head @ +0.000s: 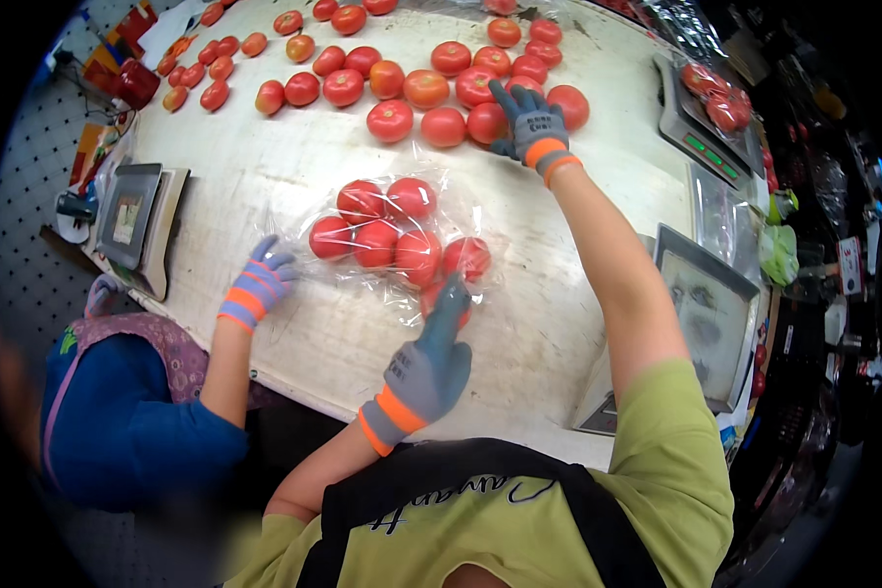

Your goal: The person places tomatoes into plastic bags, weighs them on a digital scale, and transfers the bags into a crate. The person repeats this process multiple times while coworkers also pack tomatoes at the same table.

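Both my hands wear grey gloves with orange-striped cuffs. My left hand [437, 360] reaches to the near edge of a clear plastic bag [389, 285] of several red tomatoes [375, 244], its fingers over the nearest tomatoes; whether it grips the film or a tomato I cannot tell. My right hand [529, 125] is stretched out at the loose tomatoes [443, 126] at the far side of the table, its fingers spread and touching a tomato [487, 122]. The far tomatoes lie in uneven rows.
A co-worker's striped-gloved hand [257, 287] rests left of the bag. A scale [128, 217] stands at the left edge, a second scale [705, 151] with bagged tomatoes [716, 95] at the far right. A metal-tray scale [750, 323] stands near my right arm, beside clear bags [720, 206].
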A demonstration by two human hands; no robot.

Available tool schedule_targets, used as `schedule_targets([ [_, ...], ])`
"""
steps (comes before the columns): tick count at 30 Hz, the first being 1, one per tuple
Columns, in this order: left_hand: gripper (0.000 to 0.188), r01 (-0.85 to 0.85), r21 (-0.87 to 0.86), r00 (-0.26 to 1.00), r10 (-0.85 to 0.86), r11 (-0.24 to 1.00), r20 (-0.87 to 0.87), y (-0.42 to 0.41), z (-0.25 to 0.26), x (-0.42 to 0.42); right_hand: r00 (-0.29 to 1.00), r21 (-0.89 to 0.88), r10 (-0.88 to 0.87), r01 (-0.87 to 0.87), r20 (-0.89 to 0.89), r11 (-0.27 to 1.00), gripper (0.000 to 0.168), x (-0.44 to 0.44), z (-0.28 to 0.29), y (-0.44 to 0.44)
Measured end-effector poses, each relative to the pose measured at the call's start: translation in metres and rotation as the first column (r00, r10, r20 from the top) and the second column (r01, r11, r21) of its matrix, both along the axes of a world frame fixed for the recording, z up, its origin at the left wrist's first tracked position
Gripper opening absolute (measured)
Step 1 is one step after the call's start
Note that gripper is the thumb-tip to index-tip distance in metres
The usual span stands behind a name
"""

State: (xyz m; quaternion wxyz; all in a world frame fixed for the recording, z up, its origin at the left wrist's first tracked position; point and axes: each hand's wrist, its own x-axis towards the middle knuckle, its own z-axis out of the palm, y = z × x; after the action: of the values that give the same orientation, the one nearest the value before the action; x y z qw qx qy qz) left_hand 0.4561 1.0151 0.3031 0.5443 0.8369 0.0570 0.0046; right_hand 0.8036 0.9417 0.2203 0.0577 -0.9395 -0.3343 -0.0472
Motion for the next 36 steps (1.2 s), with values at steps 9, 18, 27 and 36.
schedule_targets([
  [9,0.063,0.265,0.190,0.964,-0.254,0.945,-0.081,-0.013,-0.027,-0.011,0.984,-0.342,0.174,-0.150,0.040,0.928,0.079,0.027,-0.008,0.009],
  [18,0.059,0.340,0.274,0.940,-0.314,0.900,-0.137,-0.016,-0.034,-0.009,0.955,-0.172,0.165,-0.211,-0.246,0.962,0.085,0.030,-0.007,0.011],
  [27,0.057,0.213,0.152,0.976,-0.218,0.965,0.018,-0.009,-0.038,-0.013,0.336,0.392,0.216,0.649,-0.917,0.653,0.069,-0.069,-0.015,-0.050],
  [36,0.066,0.099,-0.059,0.974,-0.085,0.993,0.210,-0.014,-0.035,0.002,-0.289,0.005,0.659,0.914,-0.694,0.406,0.069,-0.255,0.066,-0.136],
])
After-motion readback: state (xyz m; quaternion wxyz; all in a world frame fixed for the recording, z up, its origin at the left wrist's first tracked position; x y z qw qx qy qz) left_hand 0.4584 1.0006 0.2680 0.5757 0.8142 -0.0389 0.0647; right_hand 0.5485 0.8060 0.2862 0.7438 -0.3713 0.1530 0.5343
